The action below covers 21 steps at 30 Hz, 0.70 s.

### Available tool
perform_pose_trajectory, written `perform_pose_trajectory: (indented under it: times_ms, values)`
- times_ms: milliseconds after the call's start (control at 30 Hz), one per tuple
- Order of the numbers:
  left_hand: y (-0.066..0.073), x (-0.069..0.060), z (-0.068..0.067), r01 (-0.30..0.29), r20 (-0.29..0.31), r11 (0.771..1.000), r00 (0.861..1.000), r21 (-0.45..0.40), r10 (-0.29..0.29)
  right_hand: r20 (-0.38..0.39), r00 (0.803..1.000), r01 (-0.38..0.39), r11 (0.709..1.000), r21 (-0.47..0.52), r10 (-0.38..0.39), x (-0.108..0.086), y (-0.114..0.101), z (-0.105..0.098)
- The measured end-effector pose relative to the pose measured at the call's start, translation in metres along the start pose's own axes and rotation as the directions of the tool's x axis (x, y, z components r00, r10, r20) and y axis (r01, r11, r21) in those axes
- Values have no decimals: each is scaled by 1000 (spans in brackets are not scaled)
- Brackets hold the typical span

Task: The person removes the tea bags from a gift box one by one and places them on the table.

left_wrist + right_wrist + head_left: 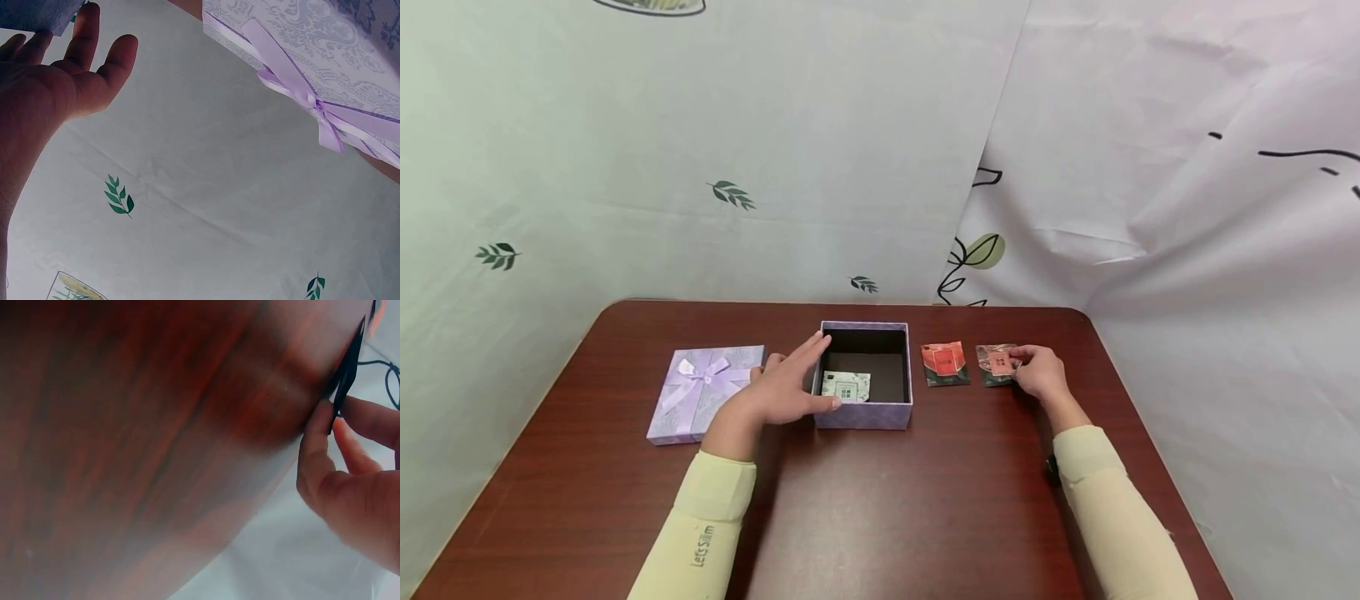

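Observation:
An open lilac box (863, 417) with a dark inside stands at mid-table, and a pale green sachet (846, 387) lies in its front left corner. My left hand (784, 390) rests at the box's left side with thumb and fingers spread, the thumb by the front corner. At the right, my right hand (1042, 372) pinches the edge of a red and green sachet (997, 363). The right wrist view shows that sachet (347, 375) edge-on between thumb and fingers. Between box and right hand lies another red sachet (945, 363).
The lilac box lid (681, 408) with a ribbon bow (702, 372) lies left of the box, partly behind the left hand. The brown table (880, 517) meets a pale printed cloth (820, 167) at the back and sides.

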<state>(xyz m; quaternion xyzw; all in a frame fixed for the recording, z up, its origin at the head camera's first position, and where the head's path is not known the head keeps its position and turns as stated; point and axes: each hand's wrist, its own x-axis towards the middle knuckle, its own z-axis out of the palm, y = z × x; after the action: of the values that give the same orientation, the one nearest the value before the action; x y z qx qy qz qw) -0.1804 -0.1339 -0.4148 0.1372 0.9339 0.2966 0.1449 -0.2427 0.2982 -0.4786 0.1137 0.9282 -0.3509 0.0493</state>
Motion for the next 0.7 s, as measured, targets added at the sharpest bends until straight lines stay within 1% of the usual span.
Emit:
perform_pose_trajectory:
  times_ms: [133, 233, 400, 700]
  values:
    - [1, 0, -1, -2, -1, 1000, 1000, 1, 2, -5, 1000, -5, 998, -67, 4, -1, -4, 0]
    - [1, 0, -1, -2, -1, 1000, 1000, 0, 2, -7, 1000, -13, 996, -84, 12, -2, -6, 1]
    - [0, 0, 0, -6, 0, 1000, 1000, -4, 6, -13, 1000, -29, 996, -86, 28, -1, -6, 3]
    - [0, -1, -1, -4, 1, 1000, 1000, -6, 4, -11, 1000, -14, 996, -91, 13, -4, -5, 1]
